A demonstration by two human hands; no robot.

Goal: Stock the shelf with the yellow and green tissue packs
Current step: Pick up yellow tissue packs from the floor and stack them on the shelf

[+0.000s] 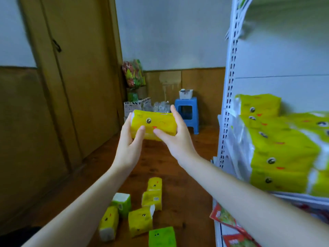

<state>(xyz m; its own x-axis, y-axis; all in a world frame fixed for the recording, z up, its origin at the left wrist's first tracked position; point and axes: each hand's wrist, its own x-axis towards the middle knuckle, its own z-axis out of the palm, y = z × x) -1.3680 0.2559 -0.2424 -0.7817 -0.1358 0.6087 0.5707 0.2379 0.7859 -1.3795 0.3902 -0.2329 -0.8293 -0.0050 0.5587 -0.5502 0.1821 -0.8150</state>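
I hold a yellow tissue pack [153, 123] with a cartoon face up in front of me, lengthwise between both hands. My left hand [129, 139] grips its left end and my right hand [175, 135] grips its right end. To the right stands the white shelf [228, 97], with several yellow-green tissue packs [277, 145] stacked on one level. On the wooden floor below lie several loose packs: yellow ones [140, 222] and green ones [162, 237].
A wooden door [85, 72] and panelled wall fill the left. At the back stand a blue plastic stool [187, 113] with a white basket [186, 93], a cardboard box and colourful bags [134, 73]. Red packages [226, 218] lie on the shelf's lower level.
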